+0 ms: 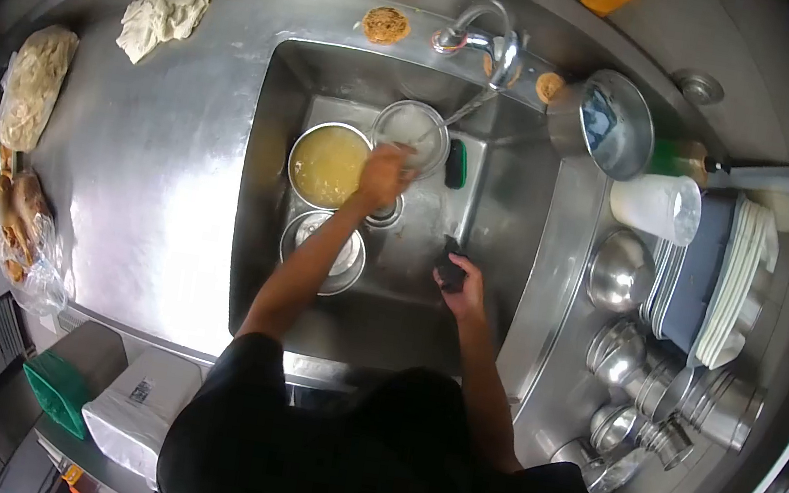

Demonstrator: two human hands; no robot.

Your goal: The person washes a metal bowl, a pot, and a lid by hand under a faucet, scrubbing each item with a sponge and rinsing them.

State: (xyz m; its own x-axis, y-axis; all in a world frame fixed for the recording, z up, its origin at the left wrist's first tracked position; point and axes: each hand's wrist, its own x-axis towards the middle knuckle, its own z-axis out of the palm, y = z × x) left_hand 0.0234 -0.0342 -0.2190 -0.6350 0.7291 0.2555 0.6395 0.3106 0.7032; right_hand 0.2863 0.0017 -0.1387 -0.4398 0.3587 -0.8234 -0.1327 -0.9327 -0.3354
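Note:
In the steel sink, my left hand grips the rim of a small steel bowl held under water running from the tap. My right hand is closed around a dark scrubber lower in the basin. Beside the left hand a steel pot holds yellowish liquid. Below it lies another steel dish. A green-and-black sponge rests near the back of the sink.
The right counter holds a steel pot, a plastic jug, stacked white plates, a steel bowl and several steel cups. The left counter carries a crumpled cloth and bagged flatbreads. Boxes stand below the counter.

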